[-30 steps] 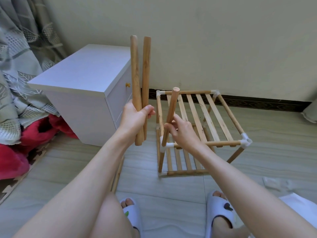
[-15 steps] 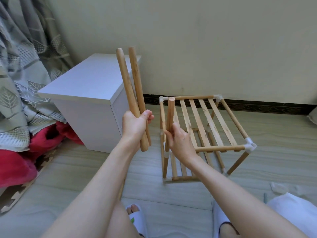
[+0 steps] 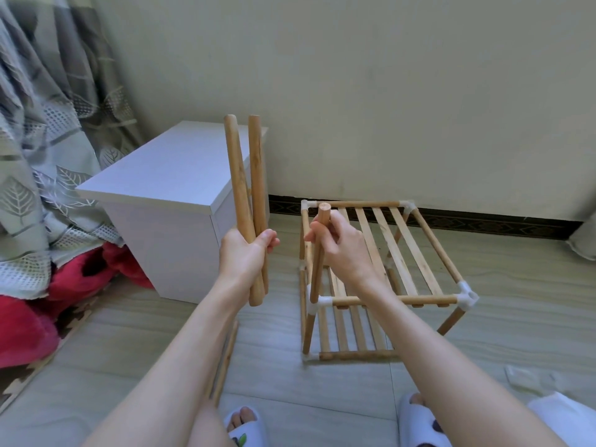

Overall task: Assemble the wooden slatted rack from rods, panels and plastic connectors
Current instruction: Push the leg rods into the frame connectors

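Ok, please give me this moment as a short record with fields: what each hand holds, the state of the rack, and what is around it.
left hand: left hand grips two rods, held upright
right hand: right hand grips a single rod, its lower end at the near-left connector
rack: wooden rack stands on the floor, two slatted tiers joined by white corner connectors
near-right connector: near-right connector has no rod rising from it
beside: white cabinet left of the rack
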Demonstrator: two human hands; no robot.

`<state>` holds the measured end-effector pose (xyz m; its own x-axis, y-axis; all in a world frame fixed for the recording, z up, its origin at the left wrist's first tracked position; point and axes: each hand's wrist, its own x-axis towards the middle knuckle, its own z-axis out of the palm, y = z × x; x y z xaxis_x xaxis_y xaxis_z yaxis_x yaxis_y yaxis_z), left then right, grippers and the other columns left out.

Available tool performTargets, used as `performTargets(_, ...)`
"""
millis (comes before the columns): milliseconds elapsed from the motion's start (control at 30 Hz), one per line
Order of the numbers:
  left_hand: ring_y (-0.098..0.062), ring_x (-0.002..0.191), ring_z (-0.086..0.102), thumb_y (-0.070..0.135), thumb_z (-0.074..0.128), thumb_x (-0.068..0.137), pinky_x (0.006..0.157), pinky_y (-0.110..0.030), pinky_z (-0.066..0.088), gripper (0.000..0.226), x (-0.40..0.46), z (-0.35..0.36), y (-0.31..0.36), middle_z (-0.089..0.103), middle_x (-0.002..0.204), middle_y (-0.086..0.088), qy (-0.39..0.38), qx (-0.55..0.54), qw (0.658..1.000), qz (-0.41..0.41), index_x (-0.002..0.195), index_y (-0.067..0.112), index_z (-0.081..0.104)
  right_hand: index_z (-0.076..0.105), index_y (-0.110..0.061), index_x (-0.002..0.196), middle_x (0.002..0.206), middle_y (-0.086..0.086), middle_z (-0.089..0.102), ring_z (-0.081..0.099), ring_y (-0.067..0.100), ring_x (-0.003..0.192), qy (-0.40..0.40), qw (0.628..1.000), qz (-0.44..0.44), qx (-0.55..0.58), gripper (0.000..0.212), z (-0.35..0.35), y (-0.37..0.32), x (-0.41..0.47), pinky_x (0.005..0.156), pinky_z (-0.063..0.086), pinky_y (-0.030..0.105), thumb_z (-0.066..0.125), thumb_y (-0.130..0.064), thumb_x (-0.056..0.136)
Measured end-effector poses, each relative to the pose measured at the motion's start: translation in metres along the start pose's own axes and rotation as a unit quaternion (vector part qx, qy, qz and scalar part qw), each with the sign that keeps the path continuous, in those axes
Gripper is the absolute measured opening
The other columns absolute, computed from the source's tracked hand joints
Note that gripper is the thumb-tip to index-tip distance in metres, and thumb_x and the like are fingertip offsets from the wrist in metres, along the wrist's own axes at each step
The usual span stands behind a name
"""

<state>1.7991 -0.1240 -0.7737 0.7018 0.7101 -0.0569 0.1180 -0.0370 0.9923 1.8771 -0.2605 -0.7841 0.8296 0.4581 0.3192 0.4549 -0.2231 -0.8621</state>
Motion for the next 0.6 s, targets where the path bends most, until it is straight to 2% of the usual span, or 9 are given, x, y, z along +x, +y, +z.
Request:
performTargets(133, -0.019, 0.084, 0.070, 0.015, 0.065, 0.088, 0.089, -0.040, 0.053, 0.021, -0.006, -0.004, 0.005, 0.072, 0.079, -0.007, -0.006, -0.045, 0.999, -0.002, 0.102, 0.000, 0.063, 0.055, -0.011, 0.090, 0.078, 0.002, 0.068, 0.065, 0.014, 0.075, 0.023, 1.000, -0.014, -0.007, 0.012, 0.012, -0.001, 0.000, 0.069, 0.051, 0.029, 0.052, -0.022, 0.095)
performTargets(233, -0.021, 0.082, 0.071, 0.014, 0.068, 0.085, 0.086, -0.037, 0.055, 0.014, -0.017, -0.007, 0.014, 0.073, 0.078, -0.010, -0.042, -0.095, 0.995, 0.003, 0.094, 0.003, 0.064, 0.054, -0.010, 0.088, 0.079, 0.005, 0.068, 0.066, 0.021, 0.077, 0.026, 0.999, -0.017, -0.019, 0.015, 0.022, -0.005, -0.003, 0.067, 0.049, 0.030, 0.053, -0.022, 0.095)
performTargets(300, -0.021, 0.082, 0.071, 0.012, 0.066, 0.086, 0.083, -0.033, 0.057, 0.016, -0.024, -0.010, 0.020, 0.073, 0.076, -0.009, -0.075, -0.131, 0.988, 0.021, 0.097, 0.001, 0.064, 0.057, -0.008, 0.090, 0.080, 0.004, 0.067, 0.064, 0.021, 0.078, 0.004, 1.000, -0.004, -0.018, 0.016, 0.020, -0.009, -0.001, 0.067, 0.048, 0.027, 0.053, -0.023, 0.095)
performTargets(367, -0.022, 0.084, 0.071, 0.012, 0.062, 0.087, 0.078, -0.030, 0.057, 0.023, -0.030, -0.013, 0.027, 0.074, 0.080, -0.007, -0.117, -0.149, 0.980, 0.058, 0.104, -0.002, 0.061, 0.060, -0.015, 0.092, 0.082, -0.004, 0.066, 0.063, 0.015, 0.083, -0.034, 0.999, 0.021, -0.007, 0.014, 0.010, -0.011, 0.005, 0.075, 0.048, 0.023, 0.052, -0.026, 0.095)
performTargets(467, -0.024, 0.087, 0.070, 0.019, 0.061, 0.082, 0.075, -0.028, 0.057, 0.030, -0.036, -0.019, 0.034, 0.073, 0.089, -0.008, -0.169, -0.154, 0.968, 0.100, 0.108, 0.003, 0.059, 0.061, -0.032, 0.097, 0.100, -0.004, 0.068, 0.062, 0.009, 0.101, -0.090, 0.992, 0.078, 0.036, 0.008, -0.014, -0.010, 0.009, 0.096, 0.047, 0.036, 0.054, -0.032, 0.093)
performTargets(533, -0.026, 0.088, 0.070, 0.021, 0.061, 0.079, 0.076, -0.030, 0.057, 0.033, -0.041, -0.018, 0.039, 0.073, 0.092, -0.009, -0.196, -0.151, 0.963, 0.108, 0.107, 0.006, 0.059, 0.062, -0.029, 0.109, 0.110, -0.003, 0.066, 0.059, 0.008, 0.106, -0.086, 0.992, 0.083, 0.046, 0.018, -0.034, -0.015, 0.007, 0.099, 0.047, 0.038, 0.053, -0.030, 0.094)
performTargets(600, -0.027, 0.090, 0.070, 0.021, 0.061, 0.079, 0.078, -0.033, 0.057, 0.034, -0.045, -0.011, 0.042, 0.073, 0.094, -0.011, -0.229, -0.134, 0.957, 0.117, 0.108, 0.005, 0.059, 0.064, -0.021, 0.111, 0.107, -0.002, 0.067, 0.061, 0.008, 0.103, -0.051, 0.995, 0.068, 0.054, 0.023, -0.057, -0.032, 0.005, 0.095, 0.049, 0.035, 0.048, -0.029, 0.097)
